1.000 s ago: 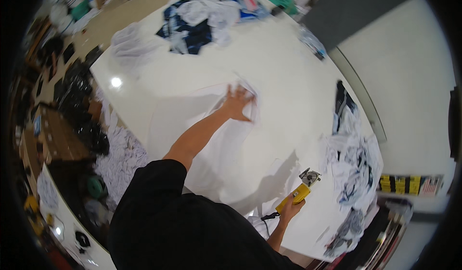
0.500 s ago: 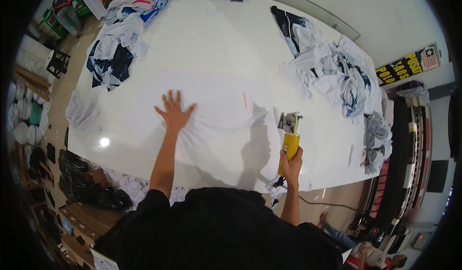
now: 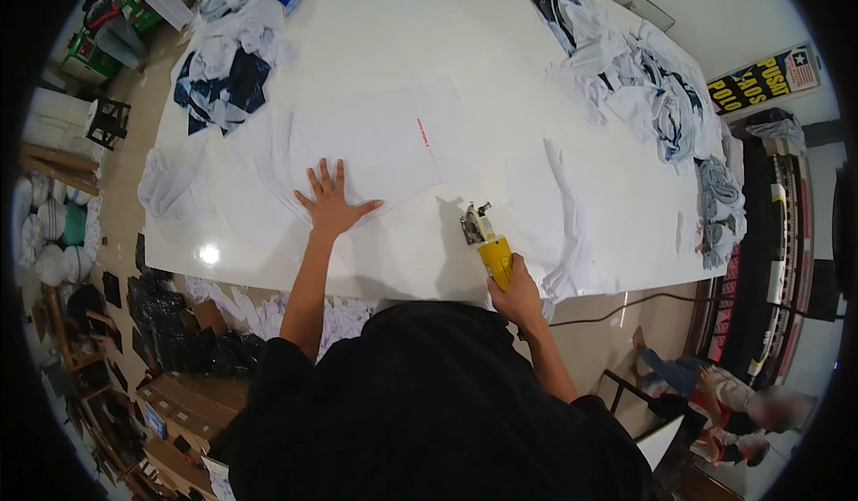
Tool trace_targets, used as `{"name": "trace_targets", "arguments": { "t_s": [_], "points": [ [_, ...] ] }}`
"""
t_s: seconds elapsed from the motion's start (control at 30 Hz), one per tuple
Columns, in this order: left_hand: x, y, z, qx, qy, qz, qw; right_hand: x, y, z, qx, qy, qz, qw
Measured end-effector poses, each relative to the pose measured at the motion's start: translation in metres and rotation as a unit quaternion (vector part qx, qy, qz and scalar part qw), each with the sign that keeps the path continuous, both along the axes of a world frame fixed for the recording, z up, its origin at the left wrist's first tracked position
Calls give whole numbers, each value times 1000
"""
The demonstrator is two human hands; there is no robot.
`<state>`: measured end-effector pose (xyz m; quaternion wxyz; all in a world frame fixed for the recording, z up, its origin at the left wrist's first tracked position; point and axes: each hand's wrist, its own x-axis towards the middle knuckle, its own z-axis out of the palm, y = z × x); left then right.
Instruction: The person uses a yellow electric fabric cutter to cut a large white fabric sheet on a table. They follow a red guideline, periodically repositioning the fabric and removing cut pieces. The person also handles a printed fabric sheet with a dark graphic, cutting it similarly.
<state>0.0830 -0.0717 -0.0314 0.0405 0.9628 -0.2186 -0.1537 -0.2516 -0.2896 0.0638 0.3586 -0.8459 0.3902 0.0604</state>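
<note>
My left hand (image 3: pixel 332 201) lies flat, fingers spread, on white fabric (image 3: pixel 357 152) spread over a large white table (image 3: pixel 465 45). A white paper pattern with a small red mark lies on the fabric just beyond the fingers. My right hand (image 3: pixel 514 295) grips the yellow handle of a small electric fabric cutter (image 3: pixel 483 237), whose metal head stands on the table near the front edge, right of the left hand. A white strip of cloth (image 3: pixel 559 224) lies to the cutter's right.
Heaps of white and dark blue garments (image 3: pixel 228 63) sit at the table's left, another pile of clothes (image 3: pixel 643 90) at the far right. Fabric scraps and black bags (image 3: pixel 170 322) litter the floor to the left. A seated person (image 3: pixel 715 394) is at lower right.
The view has swung round. My left hand slid along the fabric toward the front edge; my right hand brought the cutter onto the table beside it.
</note>
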Motion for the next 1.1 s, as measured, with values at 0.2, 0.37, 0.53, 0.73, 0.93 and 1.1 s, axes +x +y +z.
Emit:
{"name": "trace_targets", "arguments": {
  "t_s": [0.2, 0.37, 0.53, 0.73, 0.93, 1.1],
  "points": [
    [-13, 31, -1, -18, 4, -33, 999, 10, 45, 6, 13, 38, 29, 999],
    [-13, 36, 0, -49, 9, -31, 998, 41, 53, -15, -35, -6, 34, 999],
    [-12, 38, -3, -64, 17, -20, 998, 65, 54, -15, -52, -27, 36, 998],
    [-12, 35, -3, -73, 20, -23, 997, 65, 56, -16, -64, -12, 30, 997],
    [-14, 40, -6, -88, 4, -18, 996, 77, 53, -13, -61, -7, 39, 997],
    [-12, 38, 0, -65, 12, -28, 997, 87, 46, -18, -64, -9, 40, 997]
  ]
}}
